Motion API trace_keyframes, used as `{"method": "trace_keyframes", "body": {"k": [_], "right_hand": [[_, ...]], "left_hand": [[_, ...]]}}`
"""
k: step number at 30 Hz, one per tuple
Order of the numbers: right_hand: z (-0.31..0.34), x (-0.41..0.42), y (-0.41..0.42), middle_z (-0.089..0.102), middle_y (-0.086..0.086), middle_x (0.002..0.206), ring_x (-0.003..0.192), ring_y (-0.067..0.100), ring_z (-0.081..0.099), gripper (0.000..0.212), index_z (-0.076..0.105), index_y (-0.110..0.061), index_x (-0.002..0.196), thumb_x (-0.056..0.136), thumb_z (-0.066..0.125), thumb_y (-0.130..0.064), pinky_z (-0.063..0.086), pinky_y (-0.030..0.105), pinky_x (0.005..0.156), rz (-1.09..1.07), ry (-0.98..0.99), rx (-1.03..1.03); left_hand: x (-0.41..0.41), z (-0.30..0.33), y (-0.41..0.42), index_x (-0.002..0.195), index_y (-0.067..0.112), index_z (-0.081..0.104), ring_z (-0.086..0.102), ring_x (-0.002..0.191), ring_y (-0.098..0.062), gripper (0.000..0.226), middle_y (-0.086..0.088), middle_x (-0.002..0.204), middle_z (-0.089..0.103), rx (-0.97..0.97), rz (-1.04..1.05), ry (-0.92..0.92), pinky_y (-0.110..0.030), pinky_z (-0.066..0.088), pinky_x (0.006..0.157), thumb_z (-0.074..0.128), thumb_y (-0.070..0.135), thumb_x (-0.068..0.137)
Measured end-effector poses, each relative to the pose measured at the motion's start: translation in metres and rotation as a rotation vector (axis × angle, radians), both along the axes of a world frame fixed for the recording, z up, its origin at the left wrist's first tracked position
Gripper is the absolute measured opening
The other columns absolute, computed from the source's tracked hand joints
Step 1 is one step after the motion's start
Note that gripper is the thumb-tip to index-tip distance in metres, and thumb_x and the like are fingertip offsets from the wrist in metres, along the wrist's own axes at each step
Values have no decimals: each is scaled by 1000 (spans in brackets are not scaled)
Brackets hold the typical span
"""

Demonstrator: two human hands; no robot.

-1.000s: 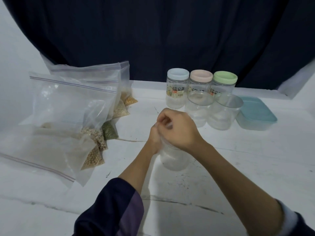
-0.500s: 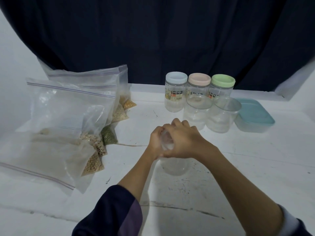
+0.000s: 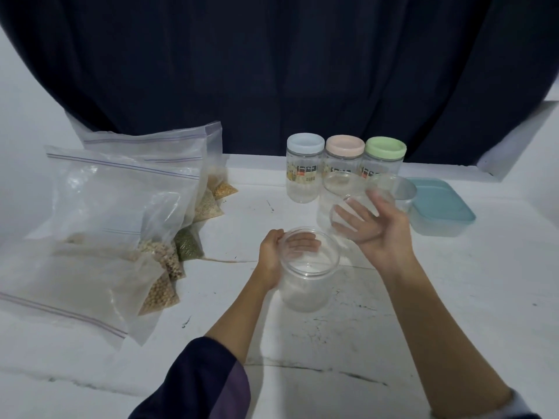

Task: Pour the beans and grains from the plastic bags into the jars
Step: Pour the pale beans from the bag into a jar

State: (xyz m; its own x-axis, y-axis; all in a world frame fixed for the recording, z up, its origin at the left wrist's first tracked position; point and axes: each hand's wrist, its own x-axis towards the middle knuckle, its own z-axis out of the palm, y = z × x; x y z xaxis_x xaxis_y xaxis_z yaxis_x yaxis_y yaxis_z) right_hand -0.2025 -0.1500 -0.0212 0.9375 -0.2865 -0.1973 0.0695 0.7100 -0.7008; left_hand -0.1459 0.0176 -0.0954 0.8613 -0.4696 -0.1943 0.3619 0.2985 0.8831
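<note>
A clear open jar (image 3: pixel 305 285) stands at the middle of the white table (image 3: pixel 423 313). My left hand (image 3: pixel 272 252) grips it near the rim, fingers showing through the plastic. My right hand (image 3: pixel 381 228) is raised to the right of the jar, palm turned inward, and seems to hold a clear lid (image 3: pixel 354 219), which is blurred. Large zip bags (image 3: pixel 121 207) lie at the left, with small packets of pale beans (image 3: pixel 160 294), green beans (image 3: pixel 189 247) and grains (image 3: pixel 208 207) at their lower corners.
At the back stand three jars with blue (image 3: pixel 305 145), pink (image 3: pixel 344 146) and green (image 3: pixel 385 148) lids. Two open clear jars (image 3: pixel 335 189) (image 3: pixel 399 192) stand in front of them. A teal-lidded box (image 3: pixel 441 207) sits at the right. A dark curtain hangs behind.
My right hand was on top of the jar with the left hand beside it. It has now lifted off to the right, and the jar's mouth is uncovered.
</note>
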Motion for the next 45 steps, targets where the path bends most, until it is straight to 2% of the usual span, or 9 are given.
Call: {"method": "trace_keyframes", "body": {"k": [3, 8, 10, 13, 19, 27, 35, 42, 45], "right_hand": [[-20, -9, -14, 67, 20, 102, 82, 33, 71, 45, 40, -2, 133, 90, 41, 13, 58, 36, 66, -134, 165, -218], [-59, -23, -31, 64, 26, 96, 58, 30, 64, 39, 53, -3, 117, 83, 53, 16, 59, 31, 57, -189, 453, -535], [-76, -27, -36, 62, 23, 101, 64, 29, 63, 37, 59, -3, 114, 82, 53, 14, 56, 26, 51, -177, 513, -718], [-95, -32, -39, 61, 15, 107, 95, 29, 59, 39, 64, -3, 117, 80, 59, 8, 40, 18, 70, -172, 491, -1171], [-117, -36, -36, 44, 12, 128, 121, 31, 36, 41, 58, -15, 129, 89, 65, -22, 33, 36, 96, -78, 602, -1679], [-100, -36, -27, 39, 12, 133, 123, 29, 36, 53, 46, -15, 138, 90, 64, -27, 33, 38, 96, -161, 510, -1650], [-20, -10, 34, 55, 17, 114, 109, 34, 51, 28, 64, -4, 114, 87, 66, -7, 45, 45, 92, -444, -144, -1457], [23, 17, 160, 48, 1, 114, 107, 23, 51, 28, 60, -9, 115, 87, 64, -6, 44, 30, 88, -134, -412, -1357], [20, 28, 214, 41, -8, 114, 111, 20, 50, 34, 58, -11, 118, 86, 66, -8, 43, 29, 92, 82, -445, -1396]], "left_hand": [[-3, -1, -2, 93, -6, 65, 68, 81, -25, 57, -17, 84, 73, 8, 37, -27, -30, 46, 76, 16, 24, 93], [-7, -5, -8, 92, -6, 64, 68, 79, -25, 56, -16, 82, 73, -4, 108, -64, -29, 47, 74, 16, 24, 94], [-9, -5, -8, 92, -6, 63, 68, 76, -23, 55, -15, 80, 73, -16, 119, -70, -27, 50, 70, 16, 23, 94], [-12, -4, -10, 92, -6, 63, 69, 75, -23, 55, -16, 79, 73, -35, 138, -71, -21, 52, 63, 16, 22, 94], [-15, -4, -11, 96, -4, 62, 67, 82, -21, 53, -12, 84, 73, -8, 162, -85, -19, 51, 64, 16, 22, 95], [-21, -2, -2, 110, 0, 68, 65, 104, -21, 30, -10, 105, 71, 148, 292, -131, -31, 48, 92, 51, 18, 93], [-25, 43, 36, 87, 10, 65, 61, 72, -16, 28, -5, 80, 70, 327, 513, -277, -29, 45, 69, 39, 12, 97], [-8, 87, 121, 92, 7, 64, 58, 72, -17, 25, -9, 83, 68, 479, 677, -495, -24, 46, 66, 40, 0, 95], [3, 92, 181, 101, 3, 66, 63, 90, -22, 27, -15, 100, 69, 712, 768, -566, -23, 48, 79, 44, -7, 89]]}}
